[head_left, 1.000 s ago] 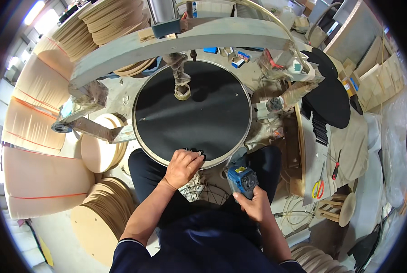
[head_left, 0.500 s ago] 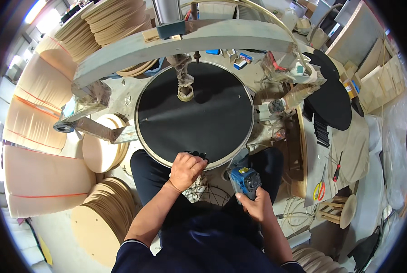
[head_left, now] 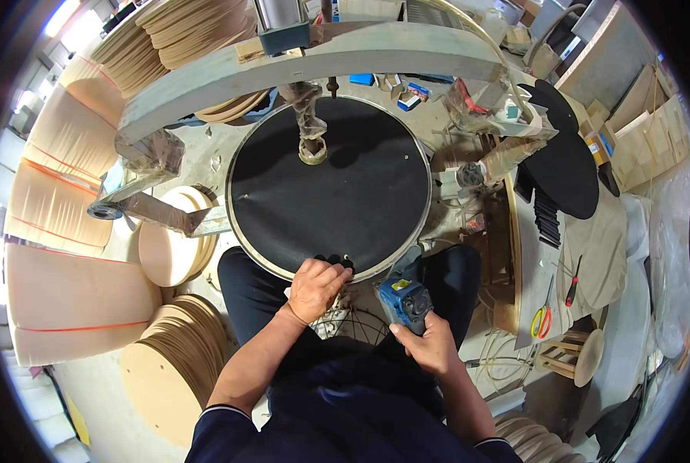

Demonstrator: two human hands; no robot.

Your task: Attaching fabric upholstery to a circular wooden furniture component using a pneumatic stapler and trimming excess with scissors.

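Note:
A large round disc with a black covering (head_left: 345,208) lies in front of me inside a pale rim. My left hand (head_left: 317,288) rests on its near edge, fingers curled together over the rim, fingertips against the black covering. What lies under those fingertips is hidden. Just right of the near rim, my right hand (head_left: 430,344) is closed around a blue power tool (head_left: 406,299) with a dark end. The tool's front points up toward the disc and looks slightly apart from it. A small light spot (head_left: 346,256) shows on the covering by my left fingertips.
A grey curved beam (head_left: 306,65) spans above the disc, with a plastic-wrapped post (head_left: 308,123) hanging over it. Round wooden boards (head_left: 163,370) are stacked at left. On the right-hand bench lie scissors (head_left: 542,318), a screwdriver (head_left: 573,285) and black discs (head_left: 565,174).
The blue tool and my right hand have moved slightly left and down, and the tool has tilted. My left hand stays at the rim. The light spot near its fingertips now shows.

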